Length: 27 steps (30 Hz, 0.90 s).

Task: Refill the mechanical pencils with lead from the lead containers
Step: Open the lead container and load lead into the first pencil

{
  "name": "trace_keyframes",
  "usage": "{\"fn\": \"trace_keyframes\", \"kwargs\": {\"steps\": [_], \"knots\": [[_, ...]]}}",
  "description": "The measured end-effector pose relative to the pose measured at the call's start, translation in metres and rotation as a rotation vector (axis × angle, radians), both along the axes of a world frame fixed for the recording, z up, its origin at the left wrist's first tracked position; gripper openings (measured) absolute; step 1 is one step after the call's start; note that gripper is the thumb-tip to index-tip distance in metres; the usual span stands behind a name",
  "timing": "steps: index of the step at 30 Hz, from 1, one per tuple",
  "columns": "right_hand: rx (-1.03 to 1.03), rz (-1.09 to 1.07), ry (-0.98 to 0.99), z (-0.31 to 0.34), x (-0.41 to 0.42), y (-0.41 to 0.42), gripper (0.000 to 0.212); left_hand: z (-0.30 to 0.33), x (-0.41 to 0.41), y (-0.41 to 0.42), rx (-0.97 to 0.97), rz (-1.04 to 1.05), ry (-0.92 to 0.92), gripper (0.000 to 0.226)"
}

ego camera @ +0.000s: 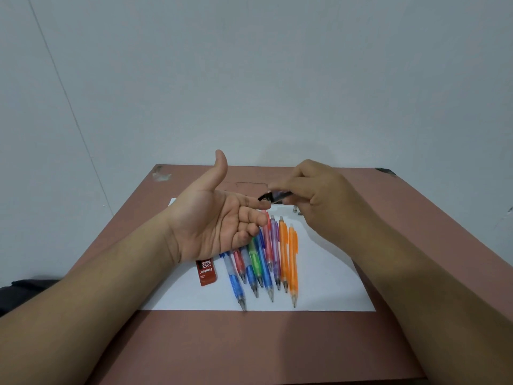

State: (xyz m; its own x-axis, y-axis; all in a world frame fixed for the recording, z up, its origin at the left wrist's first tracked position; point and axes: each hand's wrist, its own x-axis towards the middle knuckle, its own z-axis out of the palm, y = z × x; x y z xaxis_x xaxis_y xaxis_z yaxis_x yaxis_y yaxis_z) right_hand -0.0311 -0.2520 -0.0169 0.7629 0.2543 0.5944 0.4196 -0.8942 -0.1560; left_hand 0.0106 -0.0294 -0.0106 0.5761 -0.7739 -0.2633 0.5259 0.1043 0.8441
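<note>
Several coloured mechanical pencils [266,262] lie side by side on a white sheet of paper [327,284], tips toward me. A red lead container marked 2B [206,271] lies left of them. My right hand [324,201] pinches a dark lead container [274,196], tilted with its open end toward my left palm. My left hand [213,220] is held palm up above the pencils, thumb raised, fingers loosely curved, with nothing gripped.
The paper rests on a reddish-brown table [249,343] set against a pale wall. Two small pale caps or erasers [296,210] lie on the paper behind the pencils, partly hidden by my right hand.
</note>
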Motion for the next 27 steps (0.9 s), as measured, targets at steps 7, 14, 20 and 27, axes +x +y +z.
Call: {"fn": "trace_keyframes", "kwargs": {"steps": [7,14,20,27], "knots": [[-0.081,-0.069,0.067,0.0023,-0.0011,0.0006,0.059,0.0000,-0.0003,0.0004,0.004,-0.004,-0.002,0.118],[-0.112,-0.085,0.067,0.0017,0.0005,0.0000,0.062,0.0009,-0.0010,0.0001,0.006,-0.014,0.000,0.119],[-0.065,-0.065,0.056,0.0018,-0.0001,-0.0008,0.065,0.0018,-0.0021,-0.0003,0.019,-0.004,-0.006,0.116],[-0.022,-0.076,0.034,0.0031,-0.0026,-0.0008,0.094,0.0016,-0.0017,-0.0006,0.009,-0.006,0.003,0.117]]}}
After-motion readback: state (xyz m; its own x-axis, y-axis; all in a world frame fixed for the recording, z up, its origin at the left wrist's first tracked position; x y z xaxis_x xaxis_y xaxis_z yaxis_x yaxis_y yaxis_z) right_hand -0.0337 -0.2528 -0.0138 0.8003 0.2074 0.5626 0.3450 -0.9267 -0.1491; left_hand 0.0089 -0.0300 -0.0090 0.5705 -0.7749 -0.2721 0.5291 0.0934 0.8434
